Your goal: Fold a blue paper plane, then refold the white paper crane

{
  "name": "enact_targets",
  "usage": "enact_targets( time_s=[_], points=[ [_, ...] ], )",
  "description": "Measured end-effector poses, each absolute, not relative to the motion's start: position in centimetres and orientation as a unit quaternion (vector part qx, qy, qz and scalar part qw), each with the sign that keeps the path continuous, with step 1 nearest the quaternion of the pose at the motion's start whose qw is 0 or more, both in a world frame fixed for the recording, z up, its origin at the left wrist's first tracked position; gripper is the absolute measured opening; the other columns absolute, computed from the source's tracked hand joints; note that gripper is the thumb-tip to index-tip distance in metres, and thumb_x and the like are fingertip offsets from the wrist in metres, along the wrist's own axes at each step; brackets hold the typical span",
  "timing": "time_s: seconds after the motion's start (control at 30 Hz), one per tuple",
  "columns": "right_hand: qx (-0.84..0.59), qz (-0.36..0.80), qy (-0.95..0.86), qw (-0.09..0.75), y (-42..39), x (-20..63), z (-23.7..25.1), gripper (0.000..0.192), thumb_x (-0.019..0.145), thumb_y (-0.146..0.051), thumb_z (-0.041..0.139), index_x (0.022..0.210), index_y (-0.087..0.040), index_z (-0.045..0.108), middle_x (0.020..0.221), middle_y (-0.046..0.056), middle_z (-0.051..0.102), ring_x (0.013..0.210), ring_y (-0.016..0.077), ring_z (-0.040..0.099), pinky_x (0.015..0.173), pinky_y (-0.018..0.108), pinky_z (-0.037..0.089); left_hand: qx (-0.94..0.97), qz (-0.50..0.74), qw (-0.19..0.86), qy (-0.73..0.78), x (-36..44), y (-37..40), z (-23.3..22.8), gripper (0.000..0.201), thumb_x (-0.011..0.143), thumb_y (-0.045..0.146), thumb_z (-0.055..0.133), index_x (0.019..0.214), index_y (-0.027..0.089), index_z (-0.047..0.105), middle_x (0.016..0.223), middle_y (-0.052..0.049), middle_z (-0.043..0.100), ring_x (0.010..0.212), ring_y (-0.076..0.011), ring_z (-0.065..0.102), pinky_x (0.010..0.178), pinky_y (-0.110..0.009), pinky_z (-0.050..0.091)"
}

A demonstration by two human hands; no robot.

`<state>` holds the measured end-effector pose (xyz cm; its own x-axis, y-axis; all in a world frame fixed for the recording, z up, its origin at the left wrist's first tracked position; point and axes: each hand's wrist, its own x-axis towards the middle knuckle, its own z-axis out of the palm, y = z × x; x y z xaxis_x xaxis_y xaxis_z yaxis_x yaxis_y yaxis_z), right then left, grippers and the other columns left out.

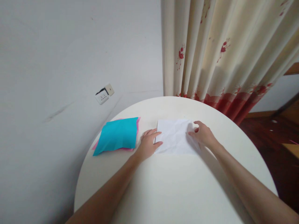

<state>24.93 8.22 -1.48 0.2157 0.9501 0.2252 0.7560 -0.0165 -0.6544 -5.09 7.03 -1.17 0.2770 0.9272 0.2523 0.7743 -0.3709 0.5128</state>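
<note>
A white, slightly creased sheet (174, 137), paper or thin cloth, lies flat on the round white table. At its left edge rests my left hand (148, 143), fingers spread, with the thumb and a fingertip over the edge. My right hand (202, 134) is at the sheet's right side, thumb and fingers curved and apart, casting a shadow on it. I cannot tell how firmly its fingertips touch the sheet. Left of my left hand lies a bright blue sheet (119, 133), with a pink sheet (138, 123) showing from under its edges.
The round white table (170, 189) stands close to a pale wall (81, 46) with a power socket (102, 97). A cream curtain (210, 49) with red patterns hangs behind the table. Dark reddish floor (263, 137) shows at the right.
</note>
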Motion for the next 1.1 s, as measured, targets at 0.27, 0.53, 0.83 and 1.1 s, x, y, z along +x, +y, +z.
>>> enact_targets(
  time_s=[0.27, 0.53, 0.83, 1.1],
  points=[
    [-0.595, 0.313, -0.55, 0.496, 8.4, 23.5, 0.5, 0.061, 0.064, -0.025, 0.074, 0.123, -0.014, 0.062, 0.063, -0.004, 0.057, 0.056, 0.0143, 0.053, 0.053, 0.027, 0.044, 0.757, 0.328, 0.199, 0.529, -5.4, 7.4, -1.3, 0.057, 0.069, 0.017, 0.079, 0.124, 0.026, 0.066, 0.136, -0.009, 0.058, 0.128, -0.0282, 0.053, 0.114, -0.045, 0.036],
    [-0.438, 0.36, -0.544, 0.619, 8.1, 23.0, 2.2, 0.083, 0.068, -0.032, 0.08, 0.144, -0.023, 0.046, 0.08, -0.003, 0.058, 0.069, 0.0151, 0.058, 0.064, 0.03, 0.049, 0.635, 0.425, 0.285, 0.579, -5.5, 8.4, -1.6, 0.074, 0.076, 0.029, 0.076, 0.143, 0.019, 0.046, 0.139, -0.016, 0.057, 0.119, -0.0285, 0.06, 0.1, -0.044, 0.047],
    [-0.377, 0.429, -0.611, 0.549, 6.5, 23.0, 3.7, 0.015, 0.077, -0.038, 0.078, 0.082, -0.024, 0.079, 0.093, 0.005, 0.073, 0.086, 0.022, 0.064, 0.077, 0.036, 0.052, 0.607, 0.447, 0.364, 0.547, -5.4, 8.6, -0.9, 0.063, 0.078, 0.029, 0.072, 0.137, 0.016, 0.053, 0.119, -0.013, 0.072, 0.112, -0.0269, 0.066, 0.095, -0.038, 0.048],
    [-0.328, 0.417, -0.629, 0.568, 6.6, 24.1, 4.0, 0.011, 0.079, -0.032, 0.078, 0.088, -0.027, 0.08, 0.107, 0.005, 0.072, 0.098, 0.0234, 0.065, 0.09, 0.04, 0.05, 0.607, 0.567, 0.268, 0.489, -5.9, 8.4, 0.9, 0.017, 0.08, 0.034, 0.07, 0.087, 0.02, 0.077, 0.098, -0.005, 0.071, 0.095, -0.0217, 0.066, 0.087, -0.031, 0.05]
  ],
)
